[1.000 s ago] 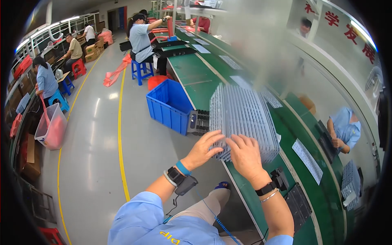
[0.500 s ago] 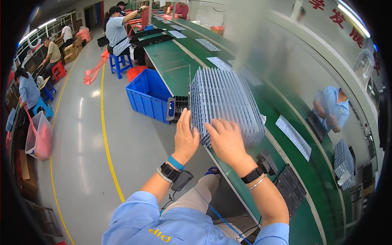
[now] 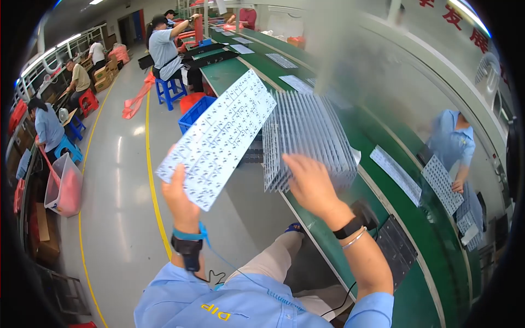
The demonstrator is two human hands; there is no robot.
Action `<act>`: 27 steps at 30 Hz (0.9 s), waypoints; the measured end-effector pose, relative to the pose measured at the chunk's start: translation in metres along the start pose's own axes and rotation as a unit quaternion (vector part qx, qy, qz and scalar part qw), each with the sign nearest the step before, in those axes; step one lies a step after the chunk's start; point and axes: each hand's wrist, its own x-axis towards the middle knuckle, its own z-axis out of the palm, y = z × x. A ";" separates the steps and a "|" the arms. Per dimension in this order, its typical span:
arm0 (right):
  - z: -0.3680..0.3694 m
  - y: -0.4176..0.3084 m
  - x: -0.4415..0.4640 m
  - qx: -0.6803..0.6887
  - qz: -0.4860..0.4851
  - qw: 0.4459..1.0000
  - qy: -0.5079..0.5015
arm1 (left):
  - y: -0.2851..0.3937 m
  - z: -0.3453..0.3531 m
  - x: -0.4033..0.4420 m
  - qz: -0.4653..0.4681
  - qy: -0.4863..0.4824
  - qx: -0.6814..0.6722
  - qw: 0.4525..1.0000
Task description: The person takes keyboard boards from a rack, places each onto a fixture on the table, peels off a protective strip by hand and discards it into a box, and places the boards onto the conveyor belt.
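Observation:
A flat white board (image 3: 221, 139) covered with small dark parts is tilted up in my left hand (image 3: 183, 199), which grips its lower left end. My right hand (image 3: 311, 186) is at the near side of a rack of many upright boards (image 3: 309, 136), fingers bent towards it; whether they touch a board is unclear. The rack stands on the edge of the green line (image 3: 328, 235). The held board overlaps the rack's left side in view.
Behind the held board is a blue bin (image 3: 192, 116). More boards (image 3: 396, 174) lie along the line. Across it, a co-worker (image 3: 454, 139) holds a board. Another person (image 3: 165, 49) sits farther up. A dark plate (image 3: 394, 251) and a small black device are near my right forearm.
My left hand has moved left, away from the rack, with a board now in it. My right hand stays by the rack. The co-worker across the line now has a board in hand.

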 end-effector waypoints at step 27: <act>-0.195 -0.044 -0.292 0.314 0.338 0.693 0.554 | -0.122 0.162 -0.242 -0.553 -0.420 -0.187 0.694</act>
